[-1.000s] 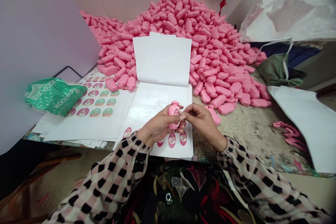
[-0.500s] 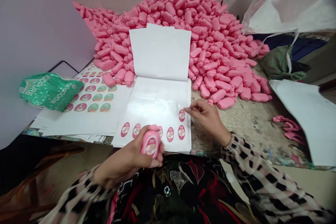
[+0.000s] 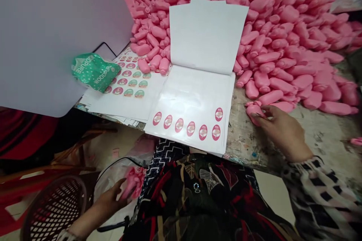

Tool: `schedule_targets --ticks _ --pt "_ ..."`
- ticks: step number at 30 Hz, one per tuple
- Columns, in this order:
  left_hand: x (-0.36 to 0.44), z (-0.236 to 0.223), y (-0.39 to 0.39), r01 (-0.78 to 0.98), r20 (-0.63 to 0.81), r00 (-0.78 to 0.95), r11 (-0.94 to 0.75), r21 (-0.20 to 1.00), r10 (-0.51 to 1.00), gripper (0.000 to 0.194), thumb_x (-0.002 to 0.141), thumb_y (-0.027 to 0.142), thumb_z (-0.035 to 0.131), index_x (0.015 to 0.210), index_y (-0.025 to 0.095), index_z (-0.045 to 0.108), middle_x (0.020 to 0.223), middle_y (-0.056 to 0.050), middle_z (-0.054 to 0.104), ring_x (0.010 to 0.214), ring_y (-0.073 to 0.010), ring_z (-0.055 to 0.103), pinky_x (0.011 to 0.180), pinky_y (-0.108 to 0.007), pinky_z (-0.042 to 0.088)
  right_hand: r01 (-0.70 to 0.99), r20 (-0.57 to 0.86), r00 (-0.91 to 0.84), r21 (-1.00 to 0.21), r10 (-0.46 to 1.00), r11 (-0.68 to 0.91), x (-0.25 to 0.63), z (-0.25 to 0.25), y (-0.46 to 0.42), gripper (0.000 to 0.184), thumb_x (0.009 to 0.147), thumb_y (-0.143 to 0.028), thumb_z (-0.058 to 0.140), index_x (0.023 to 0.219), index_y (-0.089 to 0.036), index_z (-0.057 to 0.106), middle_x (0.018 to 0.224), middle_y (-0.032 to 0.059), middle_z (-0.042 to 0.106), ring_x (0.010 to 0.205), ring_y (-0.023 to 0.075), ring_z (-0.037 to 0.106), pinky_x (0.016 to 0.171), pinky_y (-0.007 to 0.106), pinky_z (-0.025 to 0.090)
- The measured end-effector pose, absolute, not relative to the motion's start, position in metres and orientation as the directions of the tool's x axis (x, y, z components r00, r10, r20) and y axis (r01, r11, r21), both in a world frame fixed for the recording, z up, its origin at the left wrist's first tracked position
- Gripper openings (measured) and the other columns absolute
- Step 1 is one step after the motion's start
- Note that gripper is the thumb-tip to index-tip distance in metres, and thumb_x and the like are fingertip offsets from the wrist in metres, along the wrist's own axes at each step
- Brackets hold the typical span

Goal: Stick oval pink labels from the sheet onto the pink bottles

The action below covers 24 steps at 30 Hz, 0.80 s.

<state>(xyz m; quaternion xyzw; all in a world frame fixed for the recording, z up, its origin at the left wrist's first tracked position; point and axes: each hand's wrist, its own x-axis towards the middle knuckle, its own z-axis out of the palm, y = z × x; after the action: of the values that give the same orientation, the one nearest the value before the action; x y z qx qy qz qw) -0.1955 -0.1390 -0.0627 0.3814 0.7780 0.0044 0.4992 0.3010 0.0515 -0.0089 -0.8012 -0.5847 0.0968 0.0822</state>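
Observation:
My right hand (image 3: 283, 130) is at the near edge of the heap, its thumb and fingers closed on a small pink bottle (image 3: 253, 110) lying on the table. Down beside my lap, my left hand (image 3: 113, 197) is slightly blurred, thumb and fingers apart, over a clear plastic bag (image 3: 106, 179) with pink bottles (image 3: 135, 179) in it. Between the hands lies a sheet of oval pink stickers (image 3: 192, 90), with one row along its near edge and a single sticker above at the right.
A large heap of pink bottles (image 3: 277, 34) covers the back. White backing paper (image 3: 207, 37) stands folded up against it. To the left are more sticker sheets (image 3: 124, 101), a green package (image 3: 96, 73) and a pale panel (image 3: 56, 37). A brown basket (image 3: 56, 203) stands below.
My left hand has carried the labelled bottle down left to the bag and let it go. My right hand has moved right, from the sticker sheet to another bottle. The view has shifted.

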Motion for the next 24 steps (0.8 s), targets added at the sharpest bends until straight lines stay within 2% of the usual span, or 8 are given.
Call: schedule_targets --ticks 3,5,7,9,12,14,19,24 --pt "-0.189 -0.050 -0.117 0.775 -0.705 -0.230 0.564 0.284 0.671 0.045 0.062 0.051 0.062 0.094 0.019 0.065 0.078 -0.010 0.066 0.087 -0.0363 0.064 0.079 -0.042 0.045 0.868 -0.100 0.308 -0.377 0.946 -0.323 0.305 -0.008 0.057 0.046 0.073 -0.055 0.062 0.102 -0.020 0.065 0.080 0.0115 0.067 0.066 0.0221 0.055 0.056 0.035 0.033" --pt "-0.168 -0.025 -0.092 0.734 -0.752 -0.106 0.562 0.383 0.650 0.040 0.071 0.054 0.057 0.092 0.022 0.067 0.069 -0.005 0.064 0.070 -0.0292 0.064 0.067 -0.037 0.047 0.774 -0.099 0.337 -0.537 0.936 -0.335 0.300 -0.005 0.055 0.040 0.071 -0.049 0.067 0.097 -0.019 0.066 0.080 0.0098 0.066 0.067 0.0208 0.056 0.060 0.035 0.037" --pt "-0.134 0.004 -0.065 0.599 -0.715 0.077 0.542 0.590 0.694 0.040 0.078 0.053 0.054 0.104 0.025 0.066 0.073 -0.003 0.065 0.065 -0.0227 0.061 0.062 -0.032 0.047 0.589 -0.104 0.345 -0.750 0.933 -0.301 0.282 0.003 0.047 0.038 0.069 -0.043 0.070 0.098 -0.019 0.064 0.086 0.0085 0.066 0.071 0.0192 0.057 0.063 0.034 0.041" --pt "-0.090 0.027 -0.039 0.393 -0.616 0.210 0.512 0.764 0.759 0.037 0.081 0.045 0.058 0.113 0.027 0.063 0.096 -0.004 0.067 0.082 -0.0209 0.062 0.076 -0.032 0.048 0.290 -0.156 0.236 -0.931 0.959 -0.222 0.252 0.012 0.035 0.039 0.068 -0.041 0.072 0.099 -0.020 0.062 0.093 0.0071 0.065 0.074 0.0179 0.059 0.065 0.032 0.046" --pt "-0.024 0.038 -0.011 0.009 -0.444 0.385 0.478 0.878 0.809 0.046 0.079 0.039 0.063 0.123 0.028 0.055 0.121 -0.008 0.059 0.100 -0.0206 0.060 0.088 -0.034 0.046 -0.013 -0.237 -0.031 -0.971 0.971 -0.238 0.201 0.024 0.013 0.032 0.069 -0.037 0.073 0.095 -0.022 0.062 0.099 0.0047 0.065 0.076 0.0168 0.061 0.064 0.031 0.050" --pt "0.009 0.032 0.000 -0.196 -0.378 0.453 0.504 0.841 0.808 0.039 0.083 0.039 0.060 0.119 0.026 0.056 0.119 -0.009 0.059 0.098 -0.0180 0.060 0.088 -0.032 0.046 -0.066 -0.222 -0.158 -0.970 0.962 -0.235 0.179 0.027 0.004 0.028 0.073 -0.035 0.070 0.098 -0.025 0.062 0.098 0.0027 0.065 0.081 0.0165 0.062 0.069 0.030 0.051" --pt "0.030 0.021 0.023 -0.304 -0.442 0.437 0.591 0.748 0.784 0.022 0.084 0.038 0.057 0.097 0.020 0.058 0.094 -0.006 0.064 0.080 -0.0159 0.060 0.075 -0.031 0.048 0.242 -0.127 -0.252 -0.968 0.959 -0.065 0.201 0.021 0.016 0.031 0.087 -0.041 0.053 0.114 -0.028 0.059 0.100 0.0032 0.062 0.094 0.0183 0.058 0.080 0.033 0.047" --pt "0.024 0.030 0.045 0.232 -0.255 0.272 0.194 0.953 0.928 0.016 0.073 0.031 0.069 0.076 0.020 0.059 0.067 0.001 0.056 0.066 -0.0143 0.050 0.065 -0.026 0.037 0.828 0.116 -0.092 -0.542 0.989 0.140 0.240 0.001 0.050 0.030 0.093 -0.036 0.041 0.095 -0.022 0.067 0.087 0.0060 0.058 0.084 0.0205 0.053 0.075 0.034 0.040"
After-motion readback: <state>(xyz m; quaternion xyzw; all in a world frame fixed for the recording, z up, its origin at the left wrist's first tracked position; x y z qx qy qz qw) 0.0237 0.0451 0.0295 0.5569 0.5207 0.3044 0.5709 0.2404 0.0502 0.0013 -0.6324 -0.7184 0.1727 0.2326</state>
